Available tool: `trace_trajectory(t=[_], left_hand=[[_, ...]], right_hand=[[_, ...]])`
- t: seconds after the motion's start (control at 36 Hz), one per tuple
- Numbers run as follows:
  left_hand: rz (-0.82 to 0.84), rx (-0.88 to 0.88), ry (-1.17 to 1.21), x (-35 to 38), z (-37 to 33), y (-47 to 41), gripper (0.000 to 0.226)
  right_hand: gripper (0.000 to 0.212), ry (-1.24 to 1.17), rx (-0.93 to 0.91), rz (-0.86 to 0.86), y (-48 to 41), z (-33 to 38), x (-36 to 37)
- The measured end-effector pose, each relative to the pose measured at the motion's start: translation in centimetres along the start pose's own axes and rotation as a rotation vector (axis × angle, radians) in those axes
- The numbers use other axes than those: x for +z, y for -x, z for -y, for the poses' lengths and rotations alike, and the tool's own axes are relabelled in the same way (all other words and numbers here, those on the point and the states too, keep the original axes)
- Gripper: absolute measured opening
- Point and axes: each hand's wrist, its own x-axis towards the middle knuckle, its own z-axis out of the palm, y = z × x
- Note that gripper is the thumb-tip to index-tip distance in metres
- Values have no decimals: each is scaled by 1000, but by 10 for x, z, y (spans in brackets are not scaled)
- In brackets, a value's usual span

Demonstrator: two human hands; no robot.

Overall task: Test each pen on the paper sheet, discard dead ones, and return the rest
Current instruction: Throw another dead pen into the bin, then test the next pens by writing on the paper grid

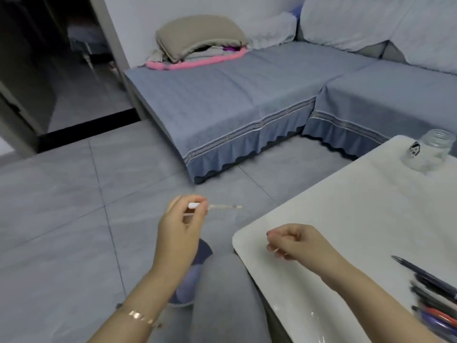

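My left hand is raised over the floor, left of the white table, and pinches a pale, translucent pen that points right, blurred by motion. My right hand hovers over the table's near left corner with its fingers curled into a loose fist and nothing visible in it. Several pens, dark, red and purple, lie in a bunch at the table's right edge. An empty clear glass jar stands at the table's far corner. No paper sheet shows in this view.
A blue-covered corner sofa fills the back, with a grey cushion on folded cloth. Grey floor tiles spread to the left. My grey-trousered knee and a slippered foot sit below my left hand.
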Motion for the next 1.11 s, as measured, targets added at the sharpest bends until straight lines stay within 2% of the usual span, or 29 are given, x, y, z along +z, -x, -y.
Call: trace_trajectory(t=[0.11, 0.19, 0.25, 0.31, 0.36, 0.47, 0.61, 0.69, 0.78, 0.92, 1.11], left_hand=[[125, -69, -327, -20, 64, -22, 7], [244, -173, -494, -22, 105, -34, 8], [316, -264, -560, -24, 123, -37, 2], [370, -340, -597, -22, 134, -40, 17], [401, -345, -619, -15, 132, -41, 25], [428, -234, -563, 11, 96, -36, 25], [512, 19, -454, 55, 30, -13, 25], [654, 153, -390, 88, -7, 14, 23], [857, 215, -336, 123, -38, 48, 21], [1135, 348, -343, 181, -76, 111, 22], [1359, 554, -413, 244, -101, 182, 19]], right_hand=[[11, 114, 1, -21, -14, -9, 1], [11, 164, 19, -24, -18, -17, 0], [11, 199, 39, -27, -18, -23, -1], [11, 238, 44, -31, -16, -28, -4], [12, 263, 48, -41, -12, -33, -8], [15, 305, 59, -72, 1, -44, -20], [16, 363, 77, -147, 33, -66, -42], [17, 421, 100, -206, 64, -86, -60], [18, 488, 149, -269, 99, -112, -83], [19, 478, 231, -438, 167, -151, -121], [12, 446, 408, -666, 257, -191, -168]])
